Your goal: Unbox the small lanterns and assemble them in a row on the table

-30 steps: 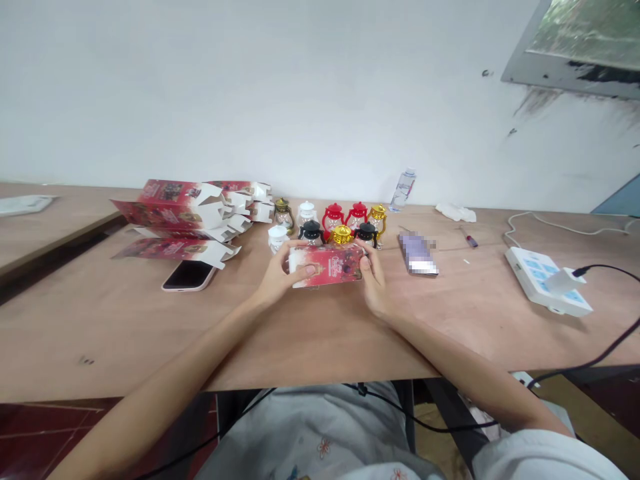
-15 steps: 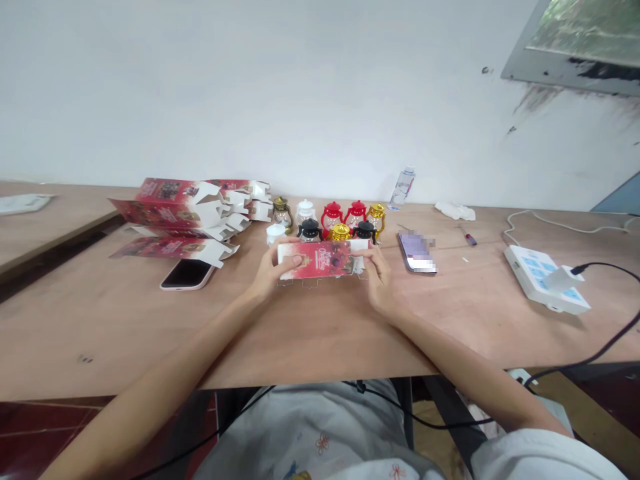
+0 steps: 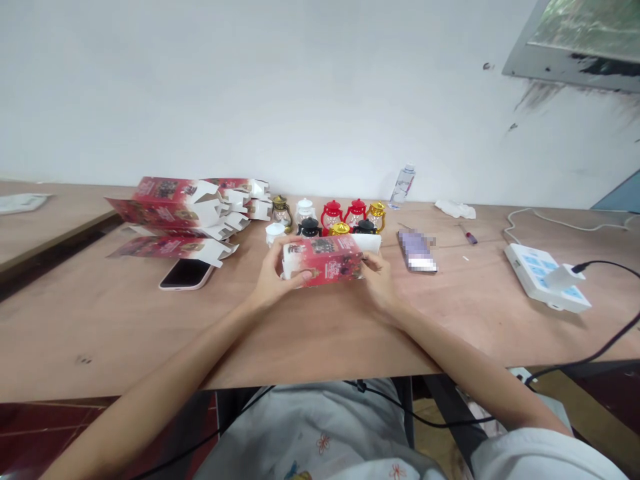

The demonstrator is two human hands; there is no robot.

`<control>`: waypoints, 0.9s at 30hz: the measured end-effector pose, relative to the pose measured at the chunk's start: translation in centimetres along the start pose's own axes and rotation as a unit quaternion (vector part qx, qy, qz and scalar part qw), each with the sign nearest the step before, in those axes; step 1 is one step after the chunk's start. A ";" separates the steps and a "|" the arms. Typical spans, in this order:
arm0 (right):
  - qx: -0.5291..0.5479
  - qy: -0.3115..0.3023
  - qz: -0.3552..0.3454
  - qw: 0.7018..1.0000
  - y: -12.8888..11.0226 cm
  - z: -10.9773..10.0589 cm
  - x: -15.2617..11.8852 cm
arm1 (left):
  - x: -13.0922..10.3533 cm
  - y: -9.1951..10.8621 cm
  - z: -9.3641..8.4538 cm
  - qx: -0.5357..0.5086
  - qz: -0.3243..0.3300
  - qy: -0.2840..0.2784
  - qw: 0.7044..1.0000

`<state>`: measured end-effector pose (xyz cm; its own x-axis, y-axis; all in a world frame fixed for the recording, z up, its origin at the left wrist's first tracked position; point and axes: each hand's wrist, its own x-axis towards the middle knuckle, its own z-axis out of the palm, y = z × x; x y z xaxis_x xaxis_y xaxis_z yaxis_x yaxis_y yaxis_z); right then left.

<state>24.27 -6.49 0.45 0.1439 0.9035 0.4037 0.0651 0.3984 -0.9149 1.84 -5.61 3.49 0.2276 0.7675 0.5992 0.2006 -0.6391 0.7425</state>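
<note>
One red printed box (image 3: 323, 259) is held lengthwise between the person's two hands, over the near-middle of the wooden table (image 3: 320, 333); whether its underside touches the wood cannot be told. Its white flap (image 3: 369, 243) sticks out at the box's two o'clock corner.

At the nine o'clock end, the left hand (image 3: 273, 275) grips the box, thumb laid flat along the near face and pointing toward three o'clock, fingers wrapping the far side. At the three o'clock end, the right hand (image 3: 379, 277) is narrow, fingers bent inward against the box beside the flap; whether they pinch or merely press cannot be told. The left forearm (image 3: 190, 360) slants in from eight o'clock, the right forearm (image 3: 460, 360) from four.

At twelve o'clock, just beyond the box, nine small lanterns (image 3: 332, 215) stand in two rows, the front ones partly hidden by it. Between nine and ten lie red-and-white cartons (image 3: 173, 213) with open flaps, above a pink-edged phone (image 3: 186, 274). A clear bottle (image 3: 403, 187) leans toward one o'clock, and a second phone (image 3: 415, 250) lies at three, with a white power strip (image 3: 535, 270) well beyond.
</note>
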 end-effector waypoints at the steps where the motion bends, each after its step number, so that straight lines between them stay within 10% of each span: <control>1: 0.024 0.001 0.024 0.999 0.1 0.0 0.1 | -0.1 0.1 0.1 0.010 0.017 -0.005 1.000; 10: 0.080 -0.057 0.108 0.989 -0.4 0.0 0.6 | -1.2 0.1 0.6 0.121 0.152 0.040 0.980; 22: 0.245 0.149 0.054 0.956 -1.7 -4.9 5.4 | 0.3 0.1 -1.4 0.226 0.344 0.164 0.896; 27: 0.156 0.212 0.009 0.965 -1.9 -8.9 7.4 | 0.9 -0.9 -1.9 0.197 0.386 0.239 0.869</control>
<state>33.95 -1.98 5.20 0.5376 0.7912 0.2917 -0.2320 0.4713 -0.8509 0.04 -4.23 3.95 0.0362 -0.0255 0.9990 0.4951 -0.8679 -0.0401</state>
